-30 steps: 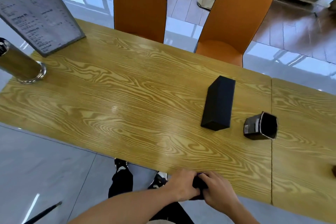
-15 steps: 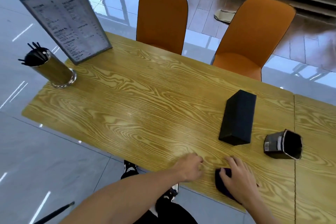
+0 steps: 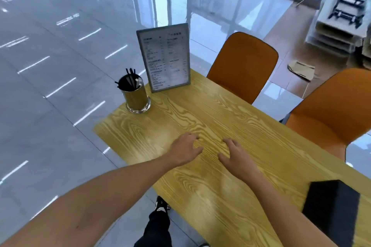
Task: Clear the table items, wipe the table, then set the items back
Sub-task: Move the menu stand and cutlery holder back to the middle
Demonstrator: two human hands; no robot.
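Observation:
Both my hands reach forward over the wooden table [image 3: 210,196]. My left hand [image 3: 185,149] and my right hand [image 3: 235,155] hover side by side above the bare wood, fingers spread, with nothing in them. At the far left corner stands a metal cup [image 3: 136,97] holding several black straws, and behind it an upright framed menu stand [image 3: 165,60]. A black box [image 3: 333,206] lies at the right edge of the view, close to my right forearm. No cloth shows in this frame.
Two orange chairs [image 3: 244,64] [image 3: 331,110] stand along the far side of the table. The table's left end drops to a glossy tiled floor [image 3: 50,66]. My leg and shoe [image 3: 160,206] show under the near edge.
My view has swung left and my hands have moved from the near edge out toward the left end. The dark cloth under my right hand and the small black container are out of view.

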